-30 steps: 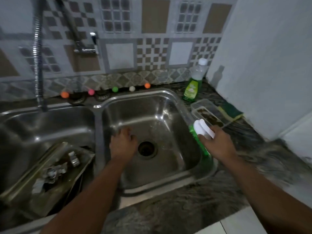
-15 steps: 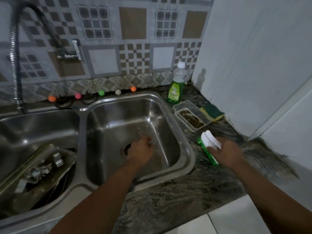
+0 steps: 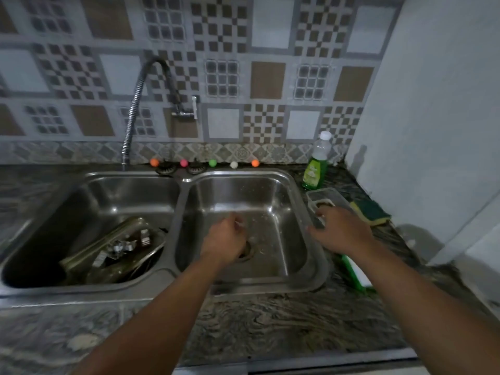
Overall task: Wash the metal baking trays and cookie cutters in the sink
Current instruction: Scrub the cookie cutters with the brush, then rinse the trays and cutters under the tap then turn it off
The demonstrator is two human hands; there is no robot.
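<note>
A stack of metal baking trays (image 3: 81,259) leans in the left sink basin (image 3: 116,190), with several small metal cookie cutters (image 3: 120,246) lying on the top tray. My left hand (image 3: 224,240) is down in the right basin (image 3: 270,196) over the drain, fingers curled; I cannot tell if it holds anything. My right hand (image 3: 339,231) is spread, palm down, over the sink's right rim and the near end of a clear plastic container (image 3: 324,198). The green and white scrub brush (image 3: 354,274) lies on the counter under my right forearm.
A green dish soap bottle (image 3: 315,169) stands at the back right. A yellow-green sponge (image 3: 372,212) lies beside the container. A flexible tap (image 3: 135,104) arches over the left basin. Several coloured balls (image 3: 184,163) line the sink's back edge. A white wall closes the right side.
My right hand has let go of the scrub brush, which now lies on the counter, and moved forward to the container. The view has lifted to show more wall.
</note>
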